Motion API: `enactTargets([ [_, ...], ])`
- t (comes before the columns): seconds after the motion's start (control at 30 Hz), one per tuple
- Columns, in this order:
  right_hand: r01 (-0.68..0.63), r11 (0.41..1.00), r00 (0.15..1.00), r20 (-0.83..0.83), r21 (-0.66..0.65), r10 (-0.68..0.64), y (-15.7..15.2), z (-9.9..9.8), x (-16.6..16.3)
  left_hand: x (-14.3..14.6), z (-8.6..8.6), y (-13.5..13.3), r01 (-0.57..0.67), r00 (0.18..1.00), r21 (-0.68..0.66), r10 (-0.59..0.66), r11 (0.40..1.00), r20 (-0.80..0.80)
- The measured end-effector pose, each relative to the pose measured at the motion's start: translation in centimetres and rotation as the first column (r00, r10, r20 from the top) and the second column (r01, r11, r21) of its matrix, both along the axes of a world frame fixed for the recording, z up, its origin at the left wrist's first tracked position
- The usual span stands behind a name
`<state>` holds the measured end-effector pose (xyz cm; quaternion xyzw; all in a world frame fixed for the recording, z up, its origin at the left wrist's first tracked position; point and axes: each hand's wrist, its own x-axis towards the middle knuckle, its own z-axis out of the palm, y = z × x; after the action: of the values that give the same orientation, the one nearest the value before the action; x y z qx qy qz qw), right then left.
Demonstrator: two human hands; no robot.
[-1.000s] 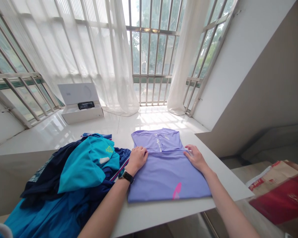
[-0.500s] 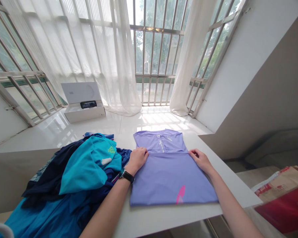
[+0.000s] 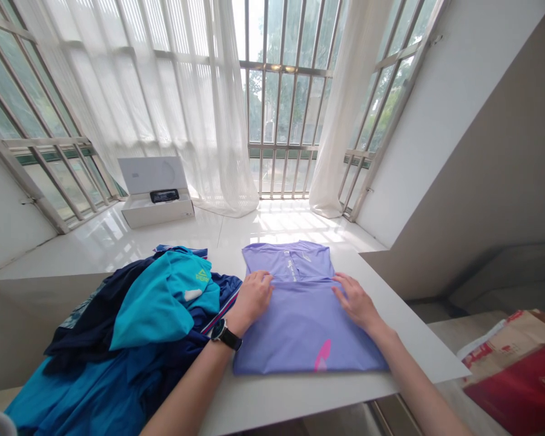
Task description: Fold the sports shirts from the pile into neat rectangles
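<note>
A lavender shirt (image 3: pixel 306 324) with a pink print lies folded on the white table, its lower part turned up below the collar. My left hand (image 3: pixel 254 297), with a dark-strapped watch on the wrist, rests along the shirt's left edge near the fold line, fingers lying on the cloth. On the opposite side my right hand (image 3: pixel 355 301) touches the shirt with its fingers spread. Left of my left arm is a loose heap of clothes, with a turquoise shirt (image 3: pixel 157 306) on top of dark blue garments.
Behind the table, an open white box (image 3: pixel 158 212) holding a black device (image 3: pixel 164 195) stands on the glossy windowsill. White curtains (image 3: pixel 200 109) hang before barred windows. A red and brown paper bag (image 3: pixel 518 369) is at the lower right, beyond the table's edge (image 3: pixel 436 357).
My right hand has let go of the shirt's right edge and moved inward, its fingers now spread on the cloth. My left fingers have loosened and flattened. The view has shifted slightly.
</note>
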<state>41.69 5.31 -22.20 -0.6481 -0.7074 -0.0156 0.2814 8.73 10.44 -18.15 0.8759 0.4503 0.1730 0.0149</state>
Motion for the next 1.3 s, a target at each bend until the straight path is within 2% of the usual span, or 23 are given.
enactTargets([
  [0.1,-0.115,0.982,0.982,0.130,-0.148,0.134,-1.0,-0.7,-1.3,-0.1,-1.5,-1.4,0.112,0.991,-0.032,-0.114,0.993,-0.072],
  [0.17,-0.090,0.969,0.975,0.180,-0.232,0.133,-1.1,-1.4,-1.5,-0.3,-2.6,-1.8,0.106,0.989,-0.053,-0.111,0.993,-0.101],
  [0.27,-0.056,0.957,0.970,0.211,-0.285,0.120,-1.0,-1.9,-1.3,-0.6,-3.5,-1.9,0.088,0.990,-0.055,-0.094,0.995,-0.108],
  [0.53,-0.047,0.947,0.970,0.213,-0.317,0.120,-1.8,-1.0,-1.4,-0.9,-3.4,-2.9,0.062,0.993,-0.051,-0.066,0.997,-0.101],
  [0.63,-0.064,0.953,0.971,0.204,-0.295,0.128,-2.2,-0.5,-1.6,-0.8,-2.6,-2.9,0.072,0.989,-0.100,-0.084,0.992,-0.122],
  [0.7,-0.084,0.969,0.970,0.205,-0.230,0.133,-2.9,-0.1,-1.7,-0.8,-1.7,-3.3,0.062,0.988,-0.126,-0.079,0.990,-0.134],
  [0.77,-0.109,0.984,0.968,0.209,-0.143,0.138,-4.5,-0.1,-1.7,-1.3,-1.0,-4.5,0.069,0.989,-0.110,-0.082,0.992,-0.123],
  [0.83,-0.130,0.987,0.969,0.198,-0.095,0.147,-6.8,-0.5,-1.3,-2.3,-0.7,-6.6,0.133,0.985,-0.082,-0.141,0.988,-0.104],
  [0.97,-0.142,0.975,0.971,0.169,-0.172,0.171,-12.3,-1.7,0.2,-4.8,-1.0,-11.4,0.269,0.953,-0.156,-0.286,0.951,-0.097],
  [1.13,-0.244,0.950,0.946,0.169,-0.196,0.277,-17.1,-2.1,1.4,-6.6,-1.0,-15.1,0.286,0.950,-0.213,-0.305,0.934,-0.065],
  [1.3,-0.252,0.967,0.946,0.206,-0.024,0.252,-19.7,-3.5,1.7,-7.9,-2.5,-17.8,0.268,0.952,-0.169,-0.287,0.948,-0.102],
])
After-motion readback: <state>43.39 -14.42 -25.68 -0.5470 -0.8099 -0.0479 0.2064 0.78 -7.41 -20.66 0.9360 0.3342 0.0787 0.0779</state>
